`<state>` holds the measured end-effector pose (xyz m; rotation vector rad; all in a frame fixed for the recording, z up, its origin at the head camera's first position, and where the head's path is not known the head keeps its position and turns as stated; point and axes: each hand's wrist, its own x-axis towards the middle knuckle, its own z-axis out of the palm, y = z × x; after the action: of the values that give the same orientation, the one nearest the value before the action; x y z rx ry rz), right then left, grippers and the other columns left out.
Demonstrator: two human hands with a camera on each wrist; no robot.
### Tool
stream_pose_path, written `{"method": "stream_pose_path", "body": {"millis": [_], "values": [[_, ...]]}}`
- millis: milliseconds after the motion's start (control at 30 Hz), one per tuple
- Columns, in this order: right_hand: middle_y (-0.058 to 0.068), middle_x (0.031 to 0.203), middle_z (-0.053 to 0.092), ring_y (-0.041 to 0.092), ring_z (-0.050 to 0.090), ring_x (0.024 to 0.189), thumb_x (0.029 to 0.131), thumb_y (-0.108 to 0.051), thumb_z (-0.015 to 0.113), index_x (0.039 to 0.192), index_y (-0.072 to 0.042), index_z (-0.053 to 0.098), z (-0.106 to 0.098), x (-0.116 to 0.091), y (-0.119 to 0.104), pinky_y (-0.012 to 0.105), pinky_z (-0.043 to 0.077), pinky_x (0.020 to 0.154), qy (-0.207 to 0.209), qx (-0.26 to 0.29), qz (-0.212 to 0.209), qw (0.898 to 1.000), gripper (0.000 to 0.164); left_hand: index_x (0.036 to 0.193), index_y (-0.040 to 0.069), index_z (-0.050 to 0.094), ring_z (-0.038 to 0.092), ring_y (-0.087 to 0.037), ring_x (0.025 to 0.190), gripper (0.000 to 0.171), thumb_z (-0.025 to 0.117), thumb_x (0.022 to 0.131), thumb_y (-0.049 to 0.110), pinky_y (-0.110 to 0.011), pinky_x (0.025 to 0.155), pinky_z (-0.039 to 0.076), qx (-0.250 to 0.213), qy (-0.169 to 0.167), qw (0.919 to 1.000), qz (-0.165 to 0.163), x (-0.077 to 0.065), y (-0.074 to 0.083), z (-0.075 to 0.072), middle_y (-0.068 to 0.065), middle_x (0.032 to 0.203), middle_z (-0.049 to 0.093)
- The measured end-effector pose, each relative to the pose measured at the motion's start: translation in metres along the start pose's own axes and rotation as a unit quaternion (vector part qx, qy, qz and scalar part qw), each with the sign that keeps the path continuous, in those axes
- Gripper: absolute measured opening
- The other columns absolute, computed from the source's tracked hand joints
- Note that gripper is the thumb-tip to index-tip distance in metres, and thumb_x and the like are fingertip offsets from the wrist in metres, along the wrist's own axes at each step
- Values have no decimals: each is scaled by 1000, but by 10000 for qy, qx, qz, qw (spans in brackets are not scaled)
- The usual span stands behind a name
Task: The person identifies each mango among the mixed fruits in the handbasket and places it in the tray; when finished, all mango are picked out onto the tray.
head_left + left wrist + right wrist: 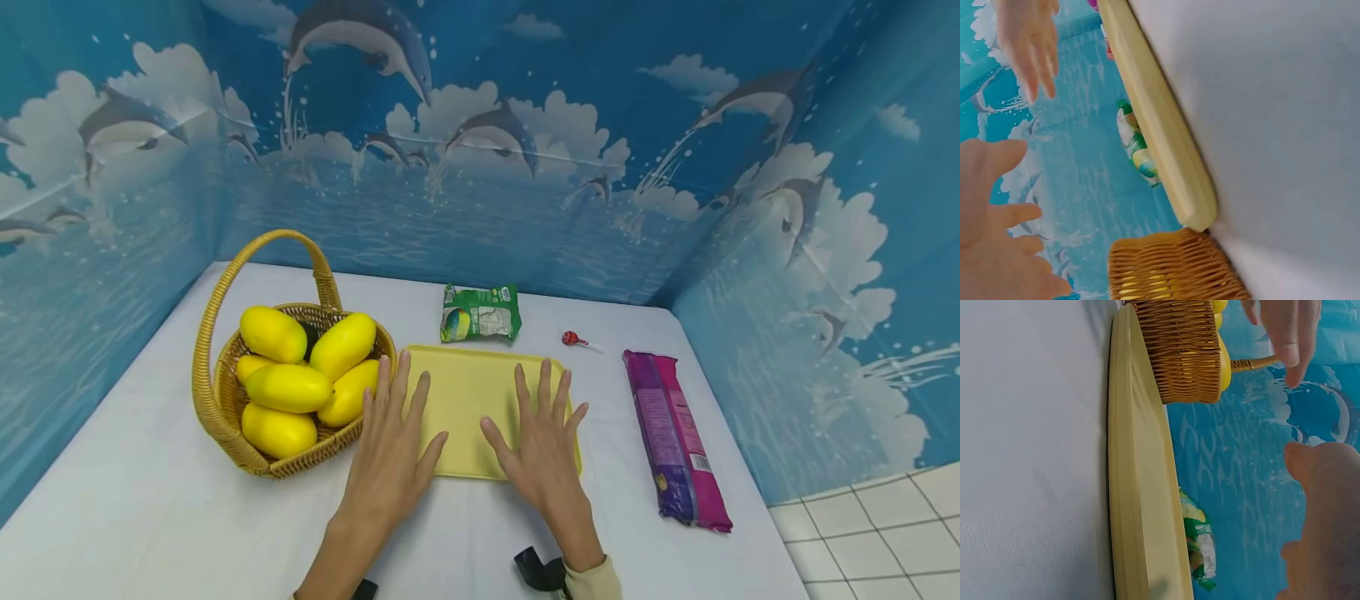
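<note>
Both hands hover palm down over a pale yellow tray (468, 417), fingers straight and spread, holding nothing. My left hand (390, 454) overlaps the tray's left side in the head view, its fingertips near the wicker basket (300, 467). Over the tray's right side is my right hand (542, 446). In the left wrist view the tray (1160, 125) shows edge-on, below the raised left hand (1004, 231). The right wrist view shows the tray's rim (1124, 456) with the right hand (1329, 512) held above it.
Several yellow mangoes (288, 387) fill the basket, whose tall handle (206, 350) arches up. Behind the tray lies a green snack bag (481, 314). A red lollipop (572, 338) and a long purple-pink packet (675, 442) lie to the right. Dolphin-print curtains (480, 208) border the white table.
</note>
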<state>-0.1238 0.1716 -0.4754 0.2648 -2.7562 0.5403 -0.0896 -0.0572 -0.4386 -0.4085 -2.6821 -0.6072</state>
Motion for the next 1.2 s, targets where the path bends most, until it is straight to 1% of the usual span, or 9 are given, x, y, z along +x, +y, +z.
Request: {"method": "stream_pose_path", "body": {"millis": [200,300,433,567,767,833,967,1100,1200], "values": [[28,178,9,57,-1,161,101,-61,62,172,-10,30,-1,0,0,94,8,113,-67,6,71,10000,93,169,6,35,12,-33,167,85,81,97,9,-60,130,27,-428,791,9952,383,-1,9,-30,-10,182,8],[27,178,10,58,2,161,102,-60,61,172,-11,29,-2,0,0,94,9,113,-68,-11,77,9999,92,171,7,31,16,-35,166,91,78,94,-5,-55,133,23,-722,1460,9850,562,-3,13,-50,-14,180,15],[28,178,12,59,5,160,102,-59,61,172,-11,29,-2,1,0,93,12,113,-33,-73,51,10000,91,167,-1,35,20,-41,164,96,79,84,-16,-53,135,16,-929,2413,9638,659,-5,13,-75,-23,176,25],[28,177,13,60,6,160,101,-60,63,172,-10,30,-2,0,1,93,14,113,-20,-110,22,9999,92,164,-5,39,20,-46,163,96,80,78,-20,-55,134,16,-882,3155,9438,442,-9,6,-92,-28,173,28],[24,179,10,57,1,161,101,-61,63,173,-11,28,-1,-2,5,93,11,114,-110,-111,105,9998,95,163,-6,40,15,-52,162,83,72,87,-14,-60,134,11,-748,3939,9157,-253,-15,-13,-97,-28,173,28],[23,179,9,56,0,162,101,-62,62,173,-11,28,-1,-3,6,93,11,114,-125,-106,124,9998,94,164,-7,36,13,-51,163,81,70,90,-11,-60,134,9,-740,4030,9108,-504,-17,-21,-96,-27,174,27],[23,179,11,57,2,162,101,-61,62,172,-10,30,-1,-3,7,93,12,114,-66,-40,92,9999,92,168,-5,28,15,-39,165,82,68,96,-10,-51,134,18,-712,3833,9134,-1173,-24,-36,-97,-19,178,22],[21,179,12,56,3,162,101,-60,62,172,-10,31,-1,-3,6,92,12,115,-79,-17,82,9999,92,169,2,32,33,-32,160,79,68,99,-8,-47,129,32,-865,3609,9130,-1693,-30,-48,-102,-16,173,34],[22,179,12,57,4,162,101,-60,62,172,-10,31,-1,-4,6,92,12,115,-104,-33,93,9999,92,165,4,43,47,-35,151,71,71,100,-3,-47,123,41,-991,3630,9085,-1815,-33,-52,-103,-20,164,48]]}}
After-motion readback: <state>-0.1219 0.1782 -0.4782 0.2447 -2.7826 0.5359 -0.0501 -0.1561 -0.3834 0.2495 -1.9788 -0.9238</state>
